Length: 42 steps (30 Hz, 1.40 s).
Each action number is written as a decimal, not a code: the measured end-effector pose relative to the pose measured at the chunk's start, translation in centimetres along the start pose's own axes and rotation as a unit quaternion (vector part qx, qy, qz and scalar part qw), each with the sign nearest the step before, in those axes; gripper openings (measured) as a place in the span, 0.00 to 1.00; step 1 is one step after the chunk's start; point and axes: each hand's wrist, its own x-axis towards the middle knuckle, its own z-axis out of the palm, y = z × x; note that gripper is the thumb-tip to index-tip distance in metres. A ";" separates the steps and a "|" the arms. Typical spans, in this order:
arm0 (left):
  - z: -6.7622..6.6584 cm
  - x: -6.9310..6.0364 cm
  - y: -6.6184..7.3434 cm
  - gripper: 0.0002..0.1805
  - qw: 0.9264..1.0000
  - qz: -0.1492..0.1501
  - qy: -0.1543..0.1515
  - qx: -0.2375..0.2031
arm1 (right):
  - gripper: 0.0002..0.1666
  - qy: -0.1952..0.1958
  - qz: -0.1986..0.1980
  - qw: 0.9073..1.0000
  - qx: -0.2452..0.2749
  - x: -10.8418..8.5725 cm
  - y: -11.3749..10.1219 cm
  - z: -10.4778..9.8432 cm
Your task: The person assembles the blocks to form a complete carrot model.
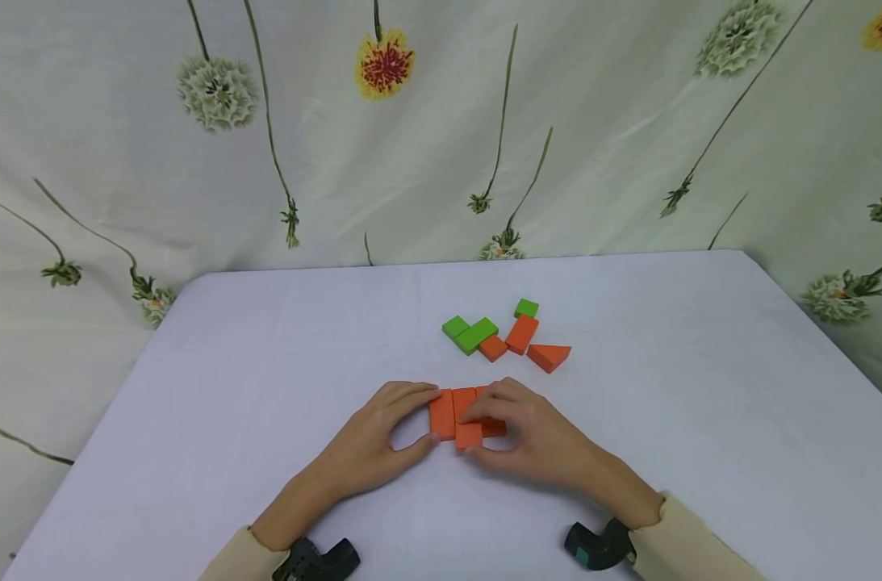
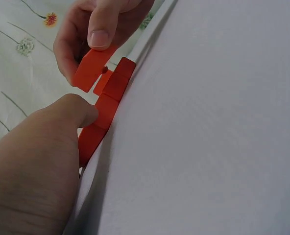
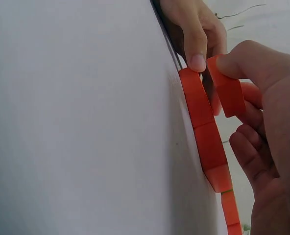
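Note:
Several orange wooden blocks stand side by side in a row on the table. My left hand spans the row's left end block, with index finger at its far edge and thumb at its near edge. In the left wrist view that thumb touches the side of the row. My right hand pinches another orange block between thumb and fingers. This block is raised above the row in the right wrist view. The right hand hides part of the row's right side.
Beyond the hands lie loose green blocks and orange blocks, one of them an orange triangular block. A white cloth covers the table. A flower-printed curtain hangs behind it.

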 end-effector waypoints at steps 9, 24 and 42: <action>0.1 0.0 0.0 0.29 1.000 -0.003 0.000 0.001 | 0.17 0.003 -0.036 0.999 0.001 -0.2 0.2 1.1; -0.1 0.1 0.0 0.30 1.000 0.000 0.001 0.004 | 0.17 -0.005 -0.064 0.997 -0.029 -0.2 0.2 1.4; 0.0 0.1 0.0 0.29 1.000 0.000 0.001 0.004 | 0.17 -0.013 -0.056 0.998 -0.028 -0.1 0.2 1.5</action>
